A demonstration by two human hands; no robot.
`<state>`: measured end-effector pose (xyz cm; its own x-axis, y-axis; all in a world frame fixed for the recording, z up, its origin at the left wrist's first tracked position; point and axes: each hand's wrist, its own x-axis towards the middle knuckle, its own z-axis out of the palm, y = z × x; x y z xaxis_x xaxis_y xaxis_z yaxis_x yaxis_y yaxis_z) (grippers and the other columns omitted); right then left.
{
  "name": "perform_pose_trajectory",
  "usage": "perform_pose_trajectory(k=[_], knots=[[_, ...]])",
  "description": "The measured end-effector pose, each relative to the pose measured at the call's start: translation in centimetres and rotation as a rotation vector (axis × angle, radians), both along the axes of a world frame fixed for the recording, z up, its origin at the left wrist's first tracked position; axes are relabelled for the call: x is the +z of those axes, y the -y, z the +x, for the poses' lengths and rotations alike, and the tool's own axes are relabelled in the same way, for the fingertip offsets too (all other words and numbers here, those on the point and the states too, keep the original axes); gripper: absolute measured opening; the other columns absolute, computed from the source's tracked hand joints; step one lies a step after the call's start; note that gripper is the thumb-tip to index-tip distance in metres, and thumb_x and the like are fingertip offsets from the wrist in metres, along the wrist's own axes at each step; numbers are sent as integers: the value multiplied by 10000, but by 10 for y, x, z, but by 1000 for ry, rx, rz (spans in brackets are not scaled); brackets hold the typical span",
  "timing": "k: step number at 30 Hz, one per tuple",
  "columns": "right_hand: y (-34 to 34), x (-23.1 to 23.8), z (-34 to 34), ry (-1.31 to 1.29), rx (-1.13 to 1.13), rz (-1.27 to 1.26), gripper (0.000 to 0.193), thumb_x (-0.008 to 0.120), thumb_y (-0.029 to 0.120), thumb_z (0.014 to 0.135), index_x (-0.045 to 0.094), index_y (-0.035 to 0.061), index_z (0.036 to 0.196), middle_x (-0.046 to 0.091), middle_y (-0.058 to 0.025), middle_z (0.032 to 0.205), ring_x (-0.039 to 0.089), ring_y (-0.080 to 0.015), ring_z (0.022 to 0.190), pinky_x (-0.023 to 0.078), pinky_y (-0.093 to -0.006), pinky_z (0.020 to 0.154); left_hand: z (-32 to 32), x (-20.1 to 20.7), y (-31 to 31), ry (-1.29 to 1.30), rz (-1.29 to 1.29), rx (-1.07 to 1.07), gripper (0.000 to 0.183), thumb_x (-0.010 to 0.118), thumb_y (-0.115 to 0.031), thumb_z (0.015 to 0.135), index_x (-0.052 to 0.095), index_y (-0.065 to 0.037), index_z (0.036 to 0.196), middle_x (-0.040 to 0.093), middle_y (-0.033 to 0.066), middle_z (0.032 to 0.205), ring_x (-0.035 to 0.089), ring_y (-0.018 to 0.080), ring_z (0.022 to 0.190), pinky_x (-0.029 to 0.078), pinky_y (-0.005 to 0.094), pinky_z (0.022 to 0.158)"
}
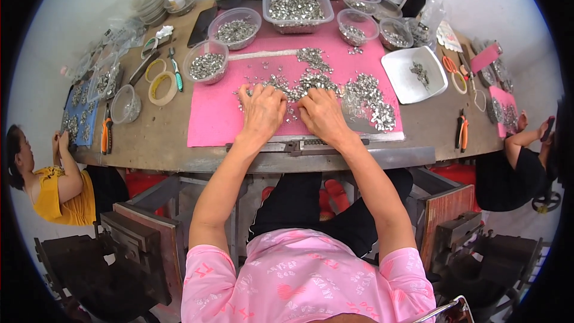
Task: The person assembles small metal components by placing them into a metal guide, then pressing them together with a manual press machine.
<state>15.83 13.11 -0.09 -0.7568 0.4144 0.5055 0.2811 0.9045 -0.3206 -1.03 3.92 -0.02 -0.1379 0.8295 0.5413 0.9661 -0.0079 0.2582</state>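
Small shiny metal pieces [371,98] lie in loose heaps on a pink mat [209,119] in front of me. My left hand [262,109] rests at the near left side of the heaps, fingers curled down among scattered pieces. Close beside it, my right hand [323,113] bends its fingers in toward the middle heap. Both hands look closed, with the fingertips tucked under; what they pinch is hidden. Just below my wrists, a dark metal bar with a slotted fitting [293,147] runs along the table edge.
Round tubs [206,78] and a rectangular tub [273,17] of metal pieces line the back. A white tray [391,66] stands right, pliers [461,130] below it. Tape rolls [156,97] and other pliers [106,131] lie left. People sit at both table ends.
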Motion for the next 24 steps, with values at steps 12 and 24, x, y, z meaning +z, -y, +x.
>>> perform_pose_trajectory(k=[12,24], knots=[[31,23,87,-99,63,-352,116,703,34,859,607,37,923,581,-87,850,575,-274,815,399,-387,767,45,24,34,188,-41,-223,68,753,-140,848,707,-120,894,685,1,873,639,194,911,301,553,1080],[47,11,91,-101,25,-113,185,736,-24,797,627,32,935,619,-98,927,589,-301,872,448,-418,773,78,6,43,193,-40,-299,133,772,-122,811,696,-105,918,660,11,921,623,207,945,314,556,1072]])
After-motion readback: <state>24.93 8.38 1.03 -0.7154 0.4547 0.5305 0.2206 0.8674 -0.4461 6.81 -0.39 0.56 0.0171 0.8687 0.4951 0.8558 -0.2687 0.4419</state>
